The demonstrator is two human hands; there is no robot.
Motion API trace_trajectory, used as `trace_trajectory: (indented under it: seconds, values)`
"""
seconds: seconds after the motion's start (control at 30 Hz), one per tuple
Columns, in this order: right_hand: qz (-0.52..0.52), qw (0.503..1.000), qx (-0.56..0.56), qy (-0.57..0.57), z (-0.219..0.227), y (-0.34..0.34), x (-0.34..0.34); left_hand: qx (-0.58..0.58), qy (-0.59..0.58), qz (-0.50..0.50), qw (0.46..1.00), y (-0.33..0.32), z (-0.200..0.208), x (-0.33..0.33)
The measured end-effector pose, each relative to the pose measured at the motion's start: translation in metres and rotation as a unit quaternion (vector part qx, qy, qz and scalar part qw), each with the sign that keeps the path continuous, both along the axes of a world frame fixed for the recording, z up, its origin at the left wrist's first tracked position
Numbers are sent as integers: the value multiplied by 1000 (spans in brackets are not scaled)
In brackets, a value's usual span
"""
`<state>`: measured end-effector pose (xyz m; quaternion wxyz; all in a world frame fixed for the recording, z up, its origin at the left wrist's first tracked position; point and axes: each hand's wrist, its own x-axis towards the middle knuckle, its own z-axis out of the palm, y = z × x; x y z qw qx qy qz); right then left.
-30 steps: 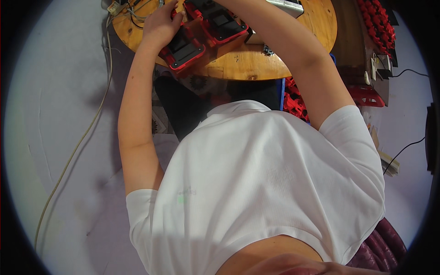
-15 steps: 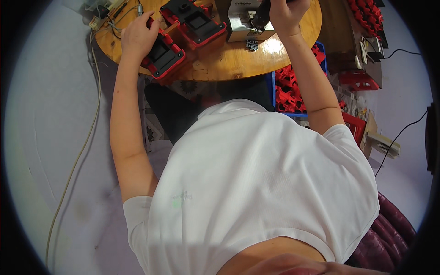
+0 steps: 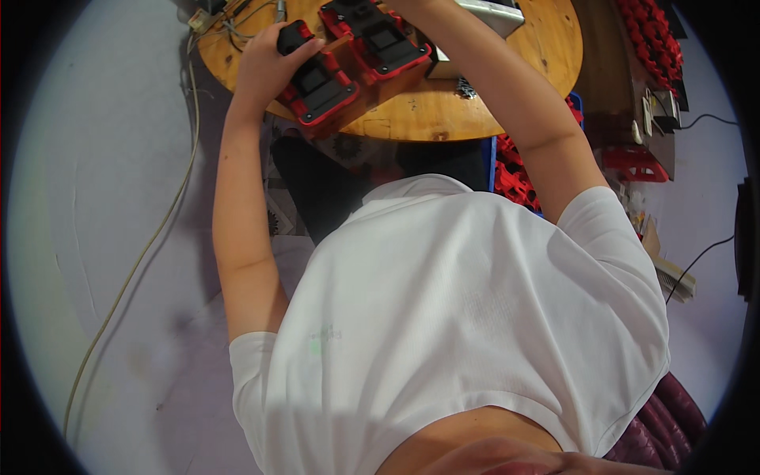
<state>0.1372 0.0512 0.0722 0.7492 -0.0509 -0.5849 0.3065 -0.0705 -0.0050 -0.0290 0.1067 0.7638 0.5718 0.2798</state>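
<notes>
My left hand [image 3: 267,67] grips the left edge of a red and black plastic case [image 3: 324,93], with the thumb laid across its top. A second red and black case [image 3: 384,47] sits beside it, farther to the right. Both have a dark rectangular recess and round fasteners at the corners. My right hand [image 3: 410,5] reaches over the far part of the second case. The top edge of the picture cuts off its fingers, so whatever they hold is out of sight.
Under the cases is a round wooden table [image 3: 443,119]. A box [image 3: 447,67], partly behind my right forearm, stands there with small screws [image 3: 465,89] near it. A blue crate [image 3: 489,166] of red parts [image 3: 514,178] is below the table edge. Cables [image 3: 226,32] lie at the far left.
My right hand has swung left from the box to above the second case. The black tool it held has gone out of view. The whole scene has shifted slightly right; my left hand stays on its case.
</notes>
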Motion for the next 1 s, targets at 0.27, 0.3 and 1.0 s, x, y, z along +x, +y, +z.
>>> trace_trajectory:
  seconds: [0.27,0.3,1.0]
  values:
    - [-14,999,-26,-26,-17,18,-57,-38,-33,34,998,-3,0,4]
    - [-23,999,-28,-29,-18,18,-58,-37,-28,38,998,-2,0,5]
    - [67,995,-64,-26,-7,-14,-11,-7,-52,18,998,-1,-10,-4]
